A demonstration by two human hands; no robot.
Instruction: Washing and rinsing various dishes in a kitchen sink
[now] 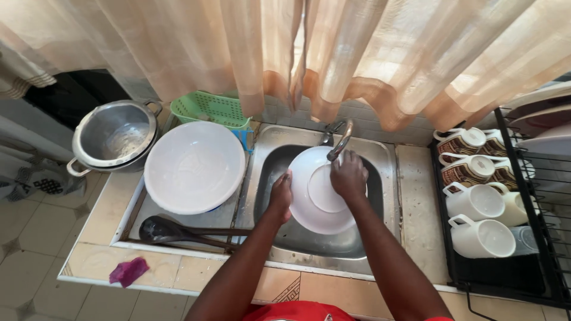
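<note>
Over the steel sink (pixel 380 156), head view: white round plate (pixel 318 193), smooth and glossy, tilted on edge under the curved metal tap (pixel 341 141). Left hand (pixel 281 196) clamped on the plate's left rim, fingers curled around it. Right hand (pixel 348 177) pressed flat-ish on the plate's upper face, fingers together, just below the tap. Left of sink on the tiled worktop (pixel 113 205): big white plastic bowl (pixel 194 167), dark ladle (pixel 163 230), steel pot (pixel 114 138), green basket (pixel 210 109). Right: black rack (pixel 505 279) with white mugs (pixel 479 238).

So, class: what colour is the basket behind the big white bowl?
The basket is light green with a mesh pattern, seen in the head view.
</note>
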